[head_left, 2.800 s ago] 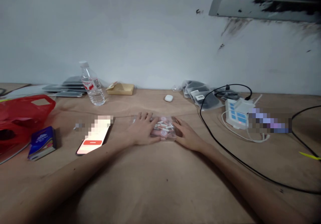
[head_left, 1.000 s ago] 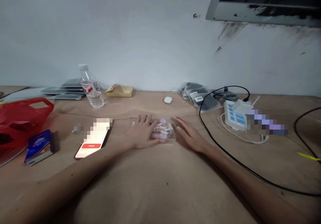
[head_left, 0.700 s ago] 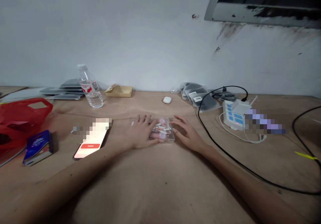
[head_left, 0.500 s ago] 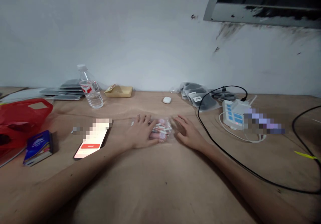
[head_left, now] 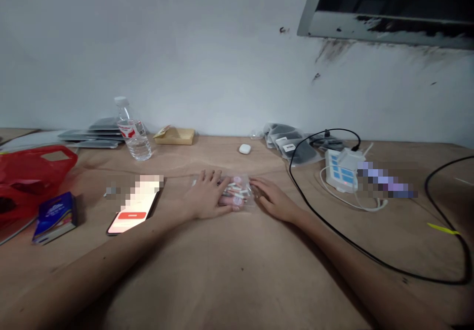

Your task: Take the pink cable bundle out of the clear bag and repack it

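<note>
A clear plastic bag (head_left: 237,191) lies on the brown table in front of me. Small pink and white stick-like items show inside it; I cannot make out their kind. My left hand (head_left: 212,193) rests flat over the bag's left part, fingers spread, hiding what is beneath. At the bag's right edge is my right hand (head_left: 274,198), its fingers stretched toward the plastic and the thumb apart from them. Whether the right fingertips touch the bag is hard to tell.
Left of my hands lie a lit phone (head_left: 135,204), a blue tissue pack (head_left: 55,216) and a red bag (head_left: 35,177). A water bottle (head_left: 134,132) stands behind. To the right, a black cable (head_left: 333,237) loops round a power strip (head_left: 339,171). A white case (head_left: 245,149) sits beyond.
My right hand has drawn closer to the bag's right edge, and its fingers are less spread. My left hand stays flat on the bag. The view has shifted slightly.
</note>
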Demonstrator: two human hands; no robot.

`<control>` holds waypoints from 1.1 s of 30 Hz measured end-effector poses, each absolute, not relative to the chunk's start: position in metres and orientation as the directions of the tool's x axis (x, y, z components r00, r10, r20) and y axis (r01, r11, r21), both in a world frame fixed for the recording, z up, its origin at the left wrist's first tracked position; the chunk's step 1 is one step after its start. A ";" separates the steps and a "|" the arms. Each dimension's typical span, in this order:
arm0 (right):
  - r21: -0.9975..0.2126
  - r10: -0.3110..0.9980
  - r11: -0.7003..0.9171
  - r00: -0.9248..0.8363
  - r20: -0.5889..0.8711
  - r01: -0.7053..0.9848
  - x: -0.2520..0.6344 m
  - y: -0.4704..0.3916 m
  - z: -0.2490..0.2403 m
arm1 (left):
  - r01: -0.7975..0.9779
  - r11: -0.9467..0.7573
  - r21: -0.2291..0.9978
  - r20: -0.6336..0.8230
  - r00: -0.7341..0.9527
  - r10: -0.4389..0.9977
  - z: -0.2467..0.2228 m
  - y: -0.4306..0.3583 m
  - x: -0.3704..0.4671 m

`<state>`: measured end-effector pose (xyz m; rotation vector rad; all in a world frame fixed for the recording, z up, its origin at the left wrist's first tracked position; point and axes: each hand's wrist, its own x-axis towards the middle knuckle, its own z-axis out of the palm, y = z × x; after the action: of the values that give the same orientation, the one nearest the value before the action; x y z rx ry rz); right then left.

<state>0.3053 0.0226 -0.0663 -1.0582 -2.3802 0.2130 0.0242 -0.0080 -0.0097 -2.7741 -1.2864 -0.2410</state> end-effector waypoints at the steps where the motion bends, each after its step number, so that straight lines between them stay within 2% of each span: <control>1: -0.326 0.722 0.689 -0.568 0.395 0.648 0.304 0.022 -0.066 | 0.764 -0.645 -0.009 0.168 0.637 0.752 -0.009 -0.008 0.024; 5: -0.286 0.676 0.735 -0.636 0.372 0.615 0.301 0.019 -0.062 | 0.766 -0.643 -0.028 0.157 0.638 0.754 -0.007 -0.009 0.025; 8: -0.319 0.663 0.749 -0.661 0.353 0.581 0.302 0.019 -0.061 | 0.780 -0.626 -0.022 0.149 0.622 0.769 -0.008 -0.009 0.025; 14: -0.402 0.789 0.606 -0.458 0.409 0.686 0.307 0.025 -0.069 | 0.849 -0.528 0.026 0.162 0.517 0.840 -0.010 -0.008 0.027; 18: -0.441 0.788 0.616 -0.496 0.366 0.653 0.303 0.019 -0.063 | 0.885 -0.465 0.037 0.184 0.451 0.873 -0.009 -0.008 0.028; 24: -0.568 0.724 0.664 -0.609 0.323 0.487 0.288 -0.001 -0.049 | 0.883 -0.467 0.039 0.181 0.454 0.873 -0.010 -0.008 0.028; 27: -0.672 0.783 0.586 -0.529 0.326 0.452 0.286 -0.004 -0.052 | 0.879 -0.473 0.049 0.180 0.458 0.870 -0.012 -0.008 0.027; 29: -0.782 0.825 0.501 -0.478 0.302 0.371 0.285 -0.003 -0.055 | 0.877 -0.479 0.045 0.180 0.464 0.867 -0.012 -0.008 0.027; 31: -0.874 0.835 0.417 -0.486 0.258 0.251 0.283 -0.003 -0.058 | 0.874 -0.484 0.044 0.180 0.469 0.864 -0.013 -0.008 0.027; 33: -0.908 0.823 0.377 -0.514 0.240 0.180 0.280 -0.004 -0.060 | 0.874 -0.483 0.041 0.180 0.469 0.864 -0.012 -0.008 0.027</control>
<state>0.2795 -0.0037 -0.0598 -0.8650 -1.9261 1.1485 0.0269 -0.0084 -0.0120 -2.6439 -1.5660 -0.2732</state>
